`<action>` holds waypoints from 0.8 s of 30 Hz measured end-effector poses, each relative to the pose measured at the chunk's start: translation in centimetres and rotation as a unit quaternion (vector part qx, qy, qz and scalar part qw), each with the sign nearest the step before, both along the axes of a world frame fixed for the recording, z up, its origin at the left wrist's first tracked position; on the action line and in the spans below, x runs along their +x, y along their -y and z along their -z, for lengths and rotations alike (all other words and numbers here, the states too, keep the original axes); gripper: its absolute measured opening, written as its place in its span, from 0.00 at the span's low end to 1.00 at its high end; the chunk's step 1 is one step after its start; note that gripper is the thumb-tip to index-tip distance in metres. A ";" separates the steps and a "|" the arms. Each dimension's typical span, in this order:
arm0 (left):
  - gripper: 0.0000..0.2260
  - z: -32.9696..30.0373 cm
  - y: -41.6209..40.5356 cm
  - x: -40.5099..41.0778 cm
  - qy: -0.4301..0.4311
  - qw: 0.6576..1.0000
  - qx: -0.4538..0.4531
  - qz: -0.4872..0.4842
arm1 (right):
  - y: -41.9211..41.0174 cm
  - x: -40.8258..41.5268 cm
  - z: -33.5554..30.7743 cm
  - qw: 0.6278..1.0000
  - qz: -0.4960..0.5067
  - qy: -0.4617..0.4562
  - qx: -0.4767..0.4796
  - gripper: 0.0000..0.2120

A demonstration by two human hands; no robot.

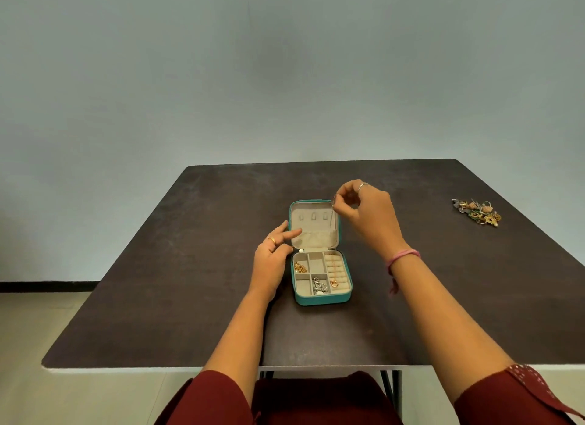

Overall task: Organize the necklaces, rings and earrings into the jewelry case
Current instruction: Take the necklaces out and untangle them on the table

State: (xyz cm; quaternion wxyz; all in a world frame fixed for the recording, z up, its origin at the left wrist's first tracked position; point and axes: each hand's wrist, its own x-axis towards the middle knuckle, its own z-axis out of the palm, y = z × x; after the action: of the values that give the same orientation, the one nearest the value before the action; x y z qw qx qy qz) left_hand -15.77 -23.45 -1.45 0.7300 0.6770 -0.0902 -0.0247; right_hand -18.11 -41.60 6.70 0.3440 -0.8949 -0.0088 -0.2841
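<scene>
From the head camera, a teal jewelry case (pixel 319 300) lay open near the middle of a dark table (pixel 158 266), its lid tipped back and its tray facing up. The right hand (pixel 367 212) hovered over the far right corner of the lid, thumb and forefinger pinched on the top of a thin necklace chain (pixel 331 225). The chain hung down across the lid's pale lining and ran on over the ring rolls on the tray's right side, where its gold ring pendant (pixel 334 283) rested. A pink thread bracelet (pixel 403 257) circled that wrist.

The left hand (pixel 273 256) rested just beside the case's left edge, its fingers loosely extended and holding nothing, the forefinger pointing across onto the lower lid. It wore a gold ring.

In the tray, a gold chain (pixel 300 268) sat in the far left compartment and a silver chain (pixel 319 287) in the near middle one. Well apart, toward the table's far right, a heap of mixed jewelry (pixel 478 211) lay untouched.
</scene>
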 end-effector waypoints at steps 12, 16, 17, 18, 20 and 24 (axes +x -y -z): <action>0.16 -0.4 0.0 -2.0 0.049 0.993 -0.001 -0.109 | 0.2 -2.9 -6.4 0.978 -0.089 -0.075 0.174 0.03; 0.14 -0.4 -0.3 -2.8 0.045 0.990 -0.021 -0.131 | 0.5 -3.9 -7.7 0.957 -0.128 -0.081 0.248 0.05; 0.14 -0.4 -0.4 -2.9 0.043 0.990 -0.018 -0.133 | 0.5 -4.2 -8.1 0.952 -0.138 -0.084 0.261 0.06; 0.14 -0.5 -0.5 -2.9 0.044 0.990 -0.009 -0.133 | 0.6 -4.5 -8.5 0.947 -0.147 -0.086 0.273 0.06; 0.14 -0.8 -0.5 -3.1 0.062 0.989 0.018 -0.131 | 0.8 -5.1 -9.2 0.934 -0.164 -0.088 0.305 0.07; 0.15 -2.2 0.2 -3.5 0.113 0.986 0.038 -0.113 | 1.3 -6.1 -10.3 0.911 -0.181 -0.078 0.363 0.09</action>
State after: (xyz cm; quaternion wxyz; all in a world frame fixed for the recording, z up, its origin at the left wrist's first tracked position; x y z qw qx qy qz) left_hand -19.25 -23.63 0.70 0.6872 0.7084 -0.0939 0.1308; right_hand -24.18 -42.88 17.02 0.6906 -0.7104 -0.0403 -0.1297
